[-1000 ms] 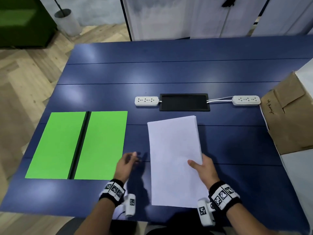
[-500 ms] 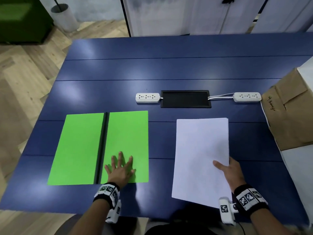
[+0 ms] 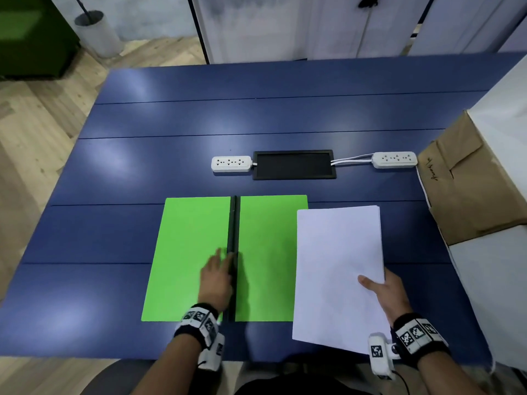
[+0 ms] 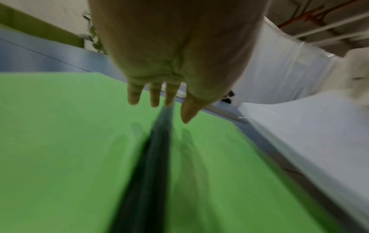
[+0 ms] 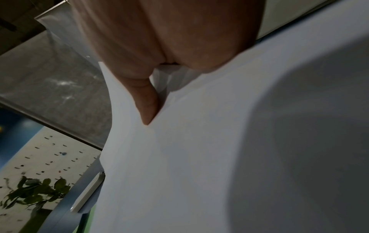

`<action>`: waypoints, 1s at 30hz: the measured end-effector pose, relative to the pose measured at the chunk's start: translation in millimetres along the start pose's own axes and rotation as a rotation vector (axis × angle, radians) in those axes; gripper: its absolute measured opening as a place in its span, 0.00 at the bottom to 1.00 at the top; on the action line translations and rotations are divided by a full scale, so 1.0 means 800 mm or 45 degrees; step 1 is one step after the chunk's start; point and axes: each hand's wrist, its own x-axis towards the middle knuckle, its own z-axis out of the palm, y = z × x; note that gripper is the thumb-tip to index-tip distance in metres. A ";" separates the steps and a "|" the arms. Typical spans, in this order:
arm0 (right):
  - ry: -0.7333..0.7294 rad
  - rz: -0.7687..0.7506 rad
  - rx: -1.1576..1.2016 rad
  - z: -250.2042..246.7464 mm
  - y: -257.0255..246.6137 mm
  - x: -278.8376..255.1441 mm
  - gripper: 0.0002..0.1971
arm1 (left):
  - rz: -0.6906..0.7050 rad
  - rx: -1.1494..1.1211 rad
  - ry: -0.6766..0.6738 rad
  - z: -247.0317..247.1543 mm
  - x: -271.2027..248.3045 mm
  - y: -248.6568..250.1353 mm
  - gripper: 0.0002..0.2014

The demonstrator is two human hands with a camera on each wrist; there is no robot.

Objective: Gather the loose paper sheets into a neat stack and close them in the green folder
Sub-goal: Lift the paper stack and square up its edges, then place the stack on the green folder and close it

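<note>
The green folder lies open and flat on the blue table, its black spine running down the middle. My left hand hovers flat just above the left cover beside the spine, fingers straight; the left wrist view shows the fingers over the green folder with their shadows below. My right hand pinches the white paper stack at its right edge, thumb on top. The stack's left edge overlaps the folder's right cover. In the right wrist view the thumb presses the paper stack.
Two white power strips flank a black cable hatch beyond the folder. A brown cardboard box on a white surface stands at the right edge. The table's near edge runs just under my wrists.
The folder has slid right, toward the paper. My left hand now sits by the spine on the left cover, not the right. The paper stack now overlaps the folder's right cover.
</note>
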 end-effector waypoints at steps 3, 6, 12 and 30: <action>-0.004 0.002 0.017 -0.016 0.008 0.002 0.15 | -0.291 0.098 -0.205 -0.001 -0.003 -0.045 0.45; -0.030 0.002 0.049 -0.022 0.011 0.004 0.16 | -0.257 0.077 -0.327 0.015 -0.016 -0.042 0.50; -0.135 0.024 0.123 0.005 0.003 0.024 0.17 | -0.240 0.082 -0.336 0.040 -0.030 0.032 0.49; -0.122 -0.100 -0.564 0.126 -0.001 0.095 0.14 | -0.202 0.114 -0.344 0.057 -0.035 0.061 0.49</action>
